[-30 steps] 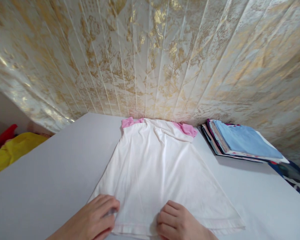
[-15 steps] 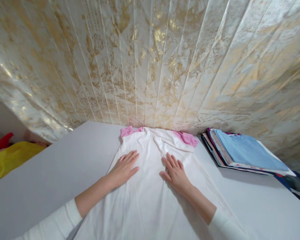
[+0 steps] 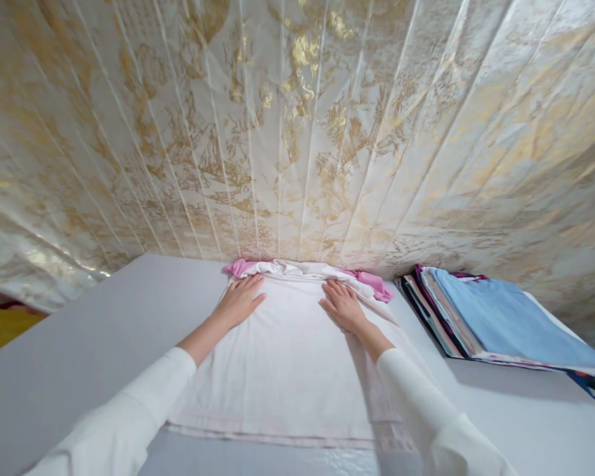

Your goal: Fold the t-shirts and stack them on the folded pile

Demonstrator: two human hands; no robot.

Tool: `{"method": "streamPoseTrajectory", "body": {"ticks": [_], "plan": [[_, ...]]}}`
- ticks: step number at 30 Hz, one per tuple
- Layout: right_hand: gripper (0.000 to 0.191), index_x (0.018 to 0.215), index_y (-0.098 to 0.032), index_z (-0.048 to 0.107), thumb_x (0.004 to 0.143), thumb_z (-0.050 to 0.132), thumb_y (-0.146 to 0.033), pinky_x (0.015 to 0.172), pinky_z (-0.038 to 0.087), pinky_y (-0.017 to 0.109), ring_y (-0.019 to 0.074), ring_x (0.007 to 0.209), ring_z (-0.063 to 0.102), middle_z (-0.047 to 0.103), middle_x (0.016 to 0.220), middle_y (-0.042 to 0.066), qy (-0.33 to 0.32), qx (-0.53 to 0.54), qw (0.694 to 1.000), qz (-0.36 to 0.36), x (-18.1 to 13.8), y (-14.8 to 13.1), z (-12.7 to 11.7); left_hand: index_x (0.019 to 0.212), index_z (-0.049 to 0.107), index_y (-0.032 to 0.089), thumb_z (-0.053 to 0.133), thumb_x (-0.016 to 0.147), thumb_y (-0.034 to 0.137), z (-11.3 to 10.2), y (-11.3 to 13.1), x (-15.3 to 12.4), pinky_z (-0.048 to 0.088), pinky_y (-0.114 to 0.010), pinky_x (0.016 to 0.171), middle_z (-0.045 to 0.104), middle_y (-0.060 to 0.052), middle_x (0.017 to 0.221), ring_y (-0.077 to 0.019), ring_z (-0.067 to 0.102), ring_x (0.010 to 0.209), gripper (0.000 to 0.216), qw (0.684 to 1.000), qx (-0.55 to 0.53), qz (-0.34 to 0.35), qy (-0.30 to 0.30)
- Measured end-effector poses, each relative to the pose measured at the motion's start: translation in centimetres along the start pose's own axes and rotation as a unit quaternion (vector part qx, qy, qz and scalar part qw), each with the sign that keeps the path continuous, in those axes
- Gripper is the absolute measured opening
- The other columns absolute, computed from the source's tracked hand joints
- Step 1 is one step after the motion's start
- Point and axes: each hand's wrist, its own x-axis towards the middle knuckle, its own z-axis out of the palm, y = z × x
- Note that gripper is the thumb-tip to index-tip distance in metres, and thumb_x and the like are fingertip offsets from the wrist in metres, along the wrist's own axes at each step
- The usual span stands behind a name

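A white shirt with pink sleeves lies spread on the table, its hem towards me. Its far end is bunched into folds against the curtain, and a pink sleeve sticks out at the right. My left hand rests flat on the shirt's far left part, fingers stretched out. On the far right part lies my right hand, palm down with the fingers spread. Both hands touch the cloth just below the bunched folds, and neither grips it.
A stack of folded clothes with a light blue one on top stands at the right. The white table ends at a gold-patterned curtain. Yellow cloth shows beyond the table's left edge.
Both hands have slid away from me, towards the curtain. The shirt has moved that way too, bunching up at its far end, and its near hem has come into view.
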Motion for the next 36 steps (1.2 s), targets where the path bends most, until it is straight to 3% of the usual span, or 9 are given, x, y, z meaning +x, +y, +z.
{"method": "streamPoseTrajectory", "body": {"ticks": [4,6,8,10,12,15,24,31,36], "plan": [[0.037,0.129,-0.017,0.051,0.094,0.041,-0.024,0.109,0.031,0.044,0.0268,0.135,0.038,0.048,0.142,0.013,0.011,0.046,0.999,-0.026,-3.1,-2.1,-2.6,0.127,0.055,0.017,0.037,0.095,0.034,-2.3,0.6,-0.8,0.027,-0.044,0.110,0.051,-0.012,0.142,-0.0273,0.041,0.133,0.040,0.999,-0.042,0.023,0.009],[0.027,0.116,-0.022,0.056,0.092,0.045,-0.020,0.101,0.040,0.037,0.0219,0.119,0.051,0.061,0.123,0.008,0.005,0.083,0.995,-0.052,-7.0,-4.4,-3.9,0.121,0.057,0.018,0.039,0.094,0.030,-3.8,1.9,-3.7,0.031,-0.044,0.108,0.055,-0.011,0.134,-0.0268,0.045,0.128,0.034,0.997,-0.064,0.027,0.017],[0.017,0.102,-0.023,0.059,0.087,0.053,-0.015,0.091,0.044,0.035,0.0204,0.104,0.055,0.064,0.105,0.004,-0.037,0.202,0.973,-0.101,-11.3,-7.2,-4.7,0.107,0.060,0.020,0.042,0.093,0.027,-4.9,4.0,-7.7,0.040,-0.036,0.099,0.063,-0.007,0.116,-0.0225,0.056,0.112,0.024,0.995,-0.090,0.039,0.007],[0.021,0.095,-0.023,0.059,0.079,0.058,-0.009,0.084,0.044,0.033,0.0198,0.095,0.054,0.062,0.097,0.003,-0.059,0.248,0.961,-0.105,-14.9,-9.8,-4.7,0.099,0.060,0.023,0.048,0.090,0.022,-5.5,6.5,-11.7,0.044,-0.030,0.092,0.063,-0.002,0.106,-0.0188,0.058,0.103,0.016,0.984,-0.158,0.069,-0.050],[0.027,0.092,-0.022,0.059,0.072,0.061,-0.003,0.080,0.043,0.032,0.0196,0.091,0.053,0.060,0.096,0.002,-0.059,0.246,0.963,-0.096,-17.0,-11.7,-4.0,0.097,0.059,0.023,0.052,0.087,0.016,-5.6,8.9,-15.0,0.044,-0.028,0.087,0.061,-0.001,0.103,-0.0179,0.056,0.100,0.014,0.969,-0.215,0.083,-0.089],[0.028,0.090,-0.021,0.060,0.072,0.060,0.000,0.078,0.042,0.032,0.0196,0.090,0.052,0.060,0.095,0.002,-0.035,0.214,0.972,-0.085,-17.7,-12.8,-2.6,0.093,0.058,0.022,0.060,0.081,0.011,-5.1,11.5,-17.4,0.042,-0.030,0.086,0.059,-0.001,0.101,-0.0193,0.053,0.097,0.016,0.971,-0.199,0.091,-0.094],[0.017,0.084,-0.021,0.059,0.084,0.058,-0.004,0.074,0.039,0.032,0.0185,0.082,0.051,0.060,0.086,0.002,0.054,0.214,0.967,-0.128,-17.0,-12.3,-1.4,0.083,0.053,0.020,0.060,0.081,0.005,-3.5,13.3,-17.0,0.037,-0.029,0.077,0.056,0.001,0.091,-0.0185,0.050,0.089,0.016,0.985,-0.145,0.081,-0.054],[0.033,0.083,-0.021,0.057,0.064,0.056,0.005,0.085,0.038,0.035,0.0195,0.096,0.052,0.058,0.099,0.003,0.026,0.314,0.936,-0.156,-17.4,-12.4,-2.1,0.080,0.046,0.020,0.049,0.077,-0.007,-2.8,12.5,-17.3,0.037,-0.029,0.077,0.057,0.001,0.090,-0.0173,0.050,0.087,0.027,0.981,-0.152,0.117,-0.033],[0.023,0.081,-0.022,0.057,0.068,0.057,-0.003,0.092,0.035,0.040,0.0201,0.098,0.051,0.058,0.100,0.003,0.025,0.307,0.932,-0.192,-17.2,-12.2,-2.2,0.084,0.050,0.020,0.051,0.081,-0.004,-3.6,12.1,-17.6,0.039,-0.031,0.084,0.059,-0.001,0.100,-0.0181,0.052,0.095,0.024,0.977,-0.154,0.146,-0.037]]}}
